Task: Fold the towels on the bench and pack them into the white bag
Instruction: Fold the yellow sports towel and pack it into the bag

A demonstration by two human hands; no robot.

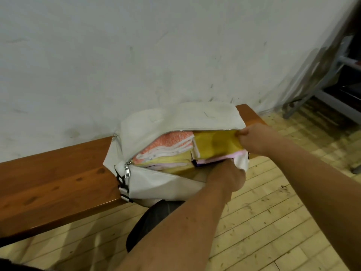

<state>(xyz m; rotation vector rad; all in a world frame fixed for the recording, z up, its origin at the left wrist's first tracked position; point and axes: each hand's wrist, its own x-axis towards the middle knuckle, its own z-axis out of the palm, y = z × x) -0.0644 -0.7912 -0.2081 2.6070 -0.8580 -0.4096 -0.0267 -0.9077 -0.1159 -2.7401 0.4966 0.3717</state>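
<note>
At centre right, the yellow towel [214,143] in the white bag [175,118] is pinched by the right hand [252,137]; the grip of the left hand [228,177] cannot be told.

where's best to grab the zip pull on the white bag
Pinch the flat silver tab of the zip pull, probably from the near side: it hangs free over the front panel at the left end of the white bag opening.
</note>
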